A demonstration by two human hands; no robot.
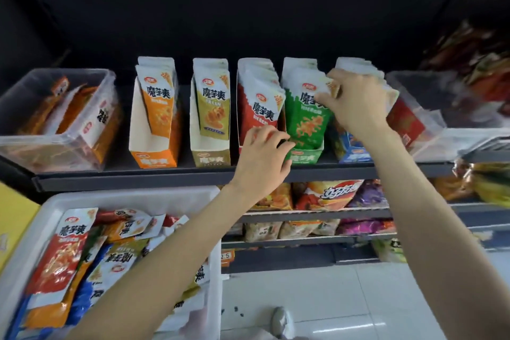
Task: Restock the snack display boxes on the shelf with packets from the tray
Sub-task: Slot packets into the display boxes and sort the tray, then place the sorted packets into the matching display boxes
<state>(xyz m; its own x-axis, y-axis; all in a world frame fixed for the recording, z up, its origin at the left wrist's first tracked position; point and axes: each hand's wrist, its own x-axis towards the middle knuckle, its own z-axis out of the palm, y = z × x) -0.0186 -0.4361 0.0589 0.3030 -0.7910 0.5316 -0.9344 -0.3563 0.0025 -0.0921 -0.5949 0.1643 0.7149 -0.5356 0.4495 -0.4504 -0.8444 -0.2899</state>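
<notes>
Your right hand (356, 102) pinches the green packet (307, 116) top; left hand (265, 157), fingers curled, steadies the green box (306, 157) — pushing hard could buckle packets or tip it.

Glossy foil packets (307, 116), white plastic tray (132, 197)

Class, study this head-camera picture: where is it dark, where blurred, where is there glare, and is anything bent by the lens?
Head view: the space above the display boxes is almost black; the right edge smears, blurring the clear bin; the floor carries bright glare streaks; the wide lens bows the shelf edge and the white tray.
</notes>
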